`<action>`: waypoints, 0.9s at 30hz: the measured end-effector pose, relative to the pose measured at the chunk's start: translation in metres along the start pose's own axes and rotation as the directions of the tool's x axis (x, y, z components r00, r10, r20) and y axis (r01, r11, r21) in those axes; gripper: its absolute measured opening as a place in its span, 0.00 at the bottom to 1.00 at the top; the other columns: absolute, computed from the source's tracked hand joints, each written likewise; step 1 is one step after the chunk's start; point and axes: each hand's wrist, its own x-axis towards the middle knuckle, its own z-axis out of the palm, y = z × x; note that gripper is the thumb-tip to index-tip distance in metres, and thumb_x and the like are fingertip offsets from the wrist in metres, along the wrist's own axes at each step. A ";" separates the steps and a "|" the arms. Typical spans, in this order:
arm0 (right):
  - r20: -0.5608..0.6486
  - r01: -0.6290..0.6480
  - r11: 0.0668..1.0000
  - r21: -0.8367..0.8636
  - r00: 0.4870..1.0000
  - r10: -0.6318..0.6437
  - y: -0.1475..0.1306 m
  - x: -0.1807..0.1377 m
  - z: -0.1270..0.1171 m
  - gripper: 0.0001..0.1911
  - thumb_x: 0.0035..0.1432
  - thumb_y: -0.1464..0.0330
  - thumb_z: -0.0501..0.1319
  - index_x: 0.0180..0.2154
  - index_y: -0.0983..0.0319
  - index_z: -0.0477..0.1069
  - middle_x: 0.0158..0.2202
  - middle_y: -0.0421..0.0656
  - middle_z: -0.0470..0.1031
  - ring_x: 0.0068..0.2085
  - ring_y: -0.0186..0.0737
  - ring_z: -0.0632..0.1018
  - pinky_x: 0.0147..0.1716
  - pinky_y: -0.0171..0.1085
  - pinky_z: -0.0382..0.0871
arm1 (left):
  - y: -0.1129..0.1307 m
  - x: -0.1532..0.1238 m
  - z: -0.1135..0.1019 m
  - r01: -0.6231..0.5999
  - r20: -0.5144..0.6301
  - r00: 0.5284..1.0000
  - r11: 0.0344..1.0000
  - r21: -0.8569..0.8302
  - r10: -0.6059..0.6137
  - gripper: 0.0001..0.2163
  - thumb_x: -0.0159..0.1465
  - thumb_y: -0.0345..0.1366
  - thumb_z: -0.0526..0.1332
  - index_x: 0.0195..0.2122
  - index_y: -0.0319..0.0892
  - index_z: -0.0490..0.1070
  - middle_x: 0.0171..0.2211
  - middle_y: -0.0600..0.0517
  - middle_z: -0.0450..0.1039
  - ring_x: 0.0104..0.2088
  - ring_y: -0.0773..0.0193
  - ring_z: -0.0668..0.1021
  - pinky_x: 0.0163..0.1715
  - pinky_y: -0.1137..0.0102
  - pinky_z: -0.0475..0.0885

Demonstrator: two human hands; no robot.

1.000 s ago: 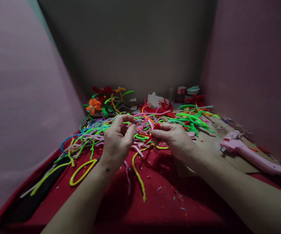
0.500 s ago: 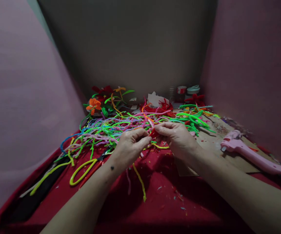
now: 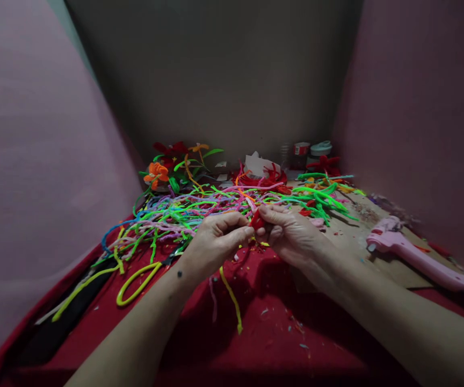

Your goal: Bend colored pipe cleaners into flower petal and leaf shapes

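A small piece of red pipe cleaner (image 3: 256, 219) is pinched between my two hands above the front of the table. My left hand (image 3: 222, 236) grips its left side with thumb and forefinger. On the other side, my right hand (image 3: 286, 228) closes on it between thumb and fingers. The piece looks bent or folded, though fingertips cover part of it. Just behind my hands spreads a heap of loose pipe cleaners (image 3: 191, 207) in green, pink, purple and blue.
Yellow-handled scissors (image 3: 139, 285) lie left of my forearm. A pink glue gun (image 3: 421, 255) rests on cardboard (image 3: 356, 226) at right. Pipe-cleaner flowers (image 3: 157, 173) stand at the back left, a jar (image 3: 320, 150) at the back right. Red cloth (image 3: 264, 333) covers the table.
My right hand has turned and its fingers have shifted on the red piece, which now shows as a more folded shape. My left hand stays nearly in place.
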 end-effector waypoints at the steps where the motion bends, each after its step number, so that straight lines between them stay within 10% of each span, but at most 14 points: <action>1: 0.028 0.028 0.999 -0.038 0.999 -0.027 0.000 0.000 0.000 0.07 0.43 0.68 0.67 0.23 0.64 0.71 0.21 0.38 0.70 0.22 0.29 0.70 0.22 0.31 0.63 | 0.000 0.000 0.001 0.009 -0.005 1.000 1.000 -0.020 -0.010 0.09 0.57 0.36 0.58 0.23 0.37 0.65 0.17 0.58 0.59 0.16 0.77 0.60 0.15 0.80 0.55; 18: 0.098 0.190 0.841 -0.507 0.982 -0.163 -0.008 -0.009 0.012 0.09 0.52 0.63 0.60 0.29 0.63 0.66 0.22 0.37 0.70 0.21 0.31 0.73 0.23 0.33 0.69 | -0.008 0.004 0.004 -0.097 -0.324 0.940 0.994 0.052 0.108 0.08 0.56 0.39 0.60 0.34 0.41 0.71 0.21 0.56 0.69 0.17 0.72 0.69 0.17 0.77 0.64; 27: 0.257 0.125 0.823 -0.554 0.966 0.026 -0.003 -0.018 0.014 0.12 0.54 0.62 0.59 0.25 0.64 0.67 0.19 0.36 0.69 0.18 0.28 0.69 0.20 0.30 0.63 | -0.003 0.002 -0.007 -0.002 -0.089 0.995 0.928 -0.374 -0.034 0.07 0.54 0.36 0.63 0.31 0.37 0.70 0.19 0.56 0.67 0.16 0.75 0.65 0.15 0.79 0.58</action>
